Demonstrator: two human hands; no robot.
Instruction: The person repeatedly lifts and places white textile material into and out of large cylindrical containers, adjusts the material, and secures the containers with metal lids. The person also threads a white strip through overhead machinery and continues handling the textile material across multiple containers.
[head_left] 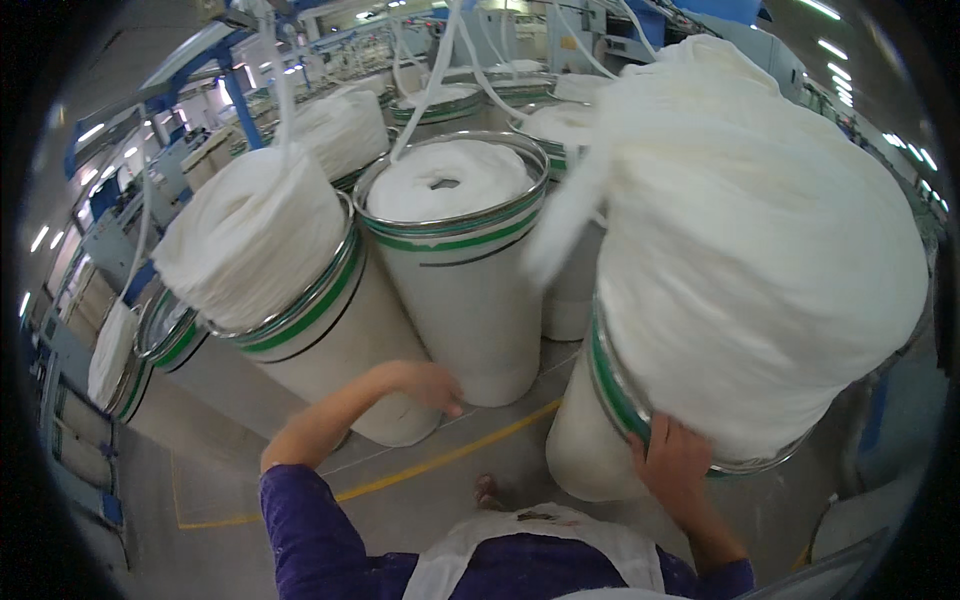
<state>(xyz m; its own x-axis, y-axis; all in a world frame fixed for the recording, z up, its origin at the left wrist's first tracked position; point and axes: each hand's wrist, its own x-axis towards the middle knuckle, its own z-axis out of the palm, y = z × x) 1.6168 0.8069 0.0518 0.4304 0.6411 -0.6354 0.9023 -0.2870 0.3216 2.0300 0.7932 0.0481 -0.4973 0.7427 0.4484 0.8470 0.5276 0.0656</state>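
The largest thing is the white sliver heap (760, 240) at the person's right, which swells above and beyond the mouth of its sliver can (585, 455). This can, pale with a green band (612, 385) below the metal rim (628, 396), stands on the floor just in front of the right hand. Its long axis runs from the base, at lower left, up toward the right; because the lens bends edges, I cannot tell whether it is truly tilted.

The middle can (465, 310), with its coil of sliver low in the mouth, and the left can (370, 370), with a taller heap, stand on the left side of it.

The relation which matters, in my judgement, is between the right hand (675, 465) and this loaded can: the hand is at the near side of the rim, with the heap above it and to its right, and the body of the can mostly to its left. The right hand is clearly the nearer one. Its fingers touch the rim area under the heap, but I cannot tell if they are clamped there.

The left hand (425, 385) is blurred, well apart from the loaded can, in front of the left can's lower part; its fingers are loosely bent, with nothing visible in them.
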